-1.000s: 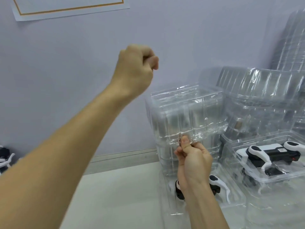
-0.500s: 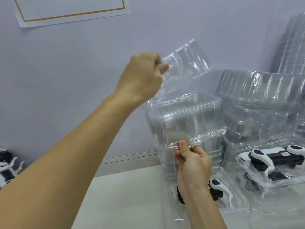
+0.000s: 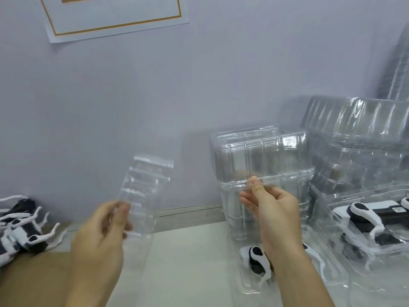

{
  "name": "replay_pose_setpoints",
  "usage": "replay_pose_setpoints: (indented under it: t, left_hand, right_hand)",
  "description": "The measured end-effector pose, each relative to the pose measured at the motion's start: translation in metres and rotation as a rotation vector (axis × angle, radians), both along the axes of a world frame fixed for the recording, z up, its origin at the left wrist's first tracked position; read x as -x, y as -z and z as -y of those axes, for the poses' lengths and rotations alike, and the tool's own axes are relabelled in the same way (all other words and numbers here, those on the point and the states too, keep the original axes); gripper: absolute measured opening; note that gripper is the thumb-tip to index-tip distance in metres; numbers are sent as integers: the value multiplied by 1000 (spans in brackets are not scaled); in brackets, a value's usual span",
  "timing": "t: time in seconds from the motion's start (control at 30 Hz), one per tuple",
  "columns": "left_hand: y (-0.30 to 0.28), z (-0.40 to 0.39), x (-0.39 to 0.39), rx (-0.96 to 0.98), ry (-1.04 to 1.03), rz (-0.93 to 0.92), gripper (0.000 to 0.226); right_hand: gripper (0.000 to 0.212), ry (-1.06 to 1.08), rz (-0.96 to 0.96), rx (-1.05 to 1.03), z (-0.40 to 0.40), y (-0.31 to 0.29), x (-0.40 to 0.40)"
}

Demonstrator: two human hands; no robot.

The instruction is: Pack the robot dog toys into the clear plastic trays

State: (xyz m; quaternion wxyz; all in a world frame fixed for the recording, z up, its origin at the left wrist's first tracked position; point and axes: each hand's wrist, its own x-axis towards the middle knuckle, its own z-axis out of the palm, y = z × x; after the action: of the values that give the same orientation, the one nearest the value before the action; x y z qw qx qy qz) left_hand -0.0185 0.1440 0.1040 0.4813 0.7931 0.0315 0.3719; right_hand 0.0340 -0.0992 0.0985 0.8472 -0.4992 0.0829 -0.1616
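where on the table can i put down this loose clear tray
Bare table lies between the left hand, holding the loose tray, and the tray with a robot dog under the right hand. Right is crowded with tray stacks; unpacked robot dogs fill far left.

No text can be read: the wall notice [image 3: 115,16] is cropped, and the toy's label [image 3: 397,209] is blurred.
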Motion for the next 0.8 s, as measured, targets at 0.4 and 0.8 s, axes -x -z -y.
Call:
replay_pose_setpoints:
  t: [0.4, 0.8]
  left_hand:
    - [56, -33, -1, 343, 167, -63, 23]
    - [49, -28, 1, 362, 212, -58, 24]
  right_hand:
    - [30, 71, -161, 486, 3, -22, -22]
    - [39, 10, -77, 763, -4, -9, 1]
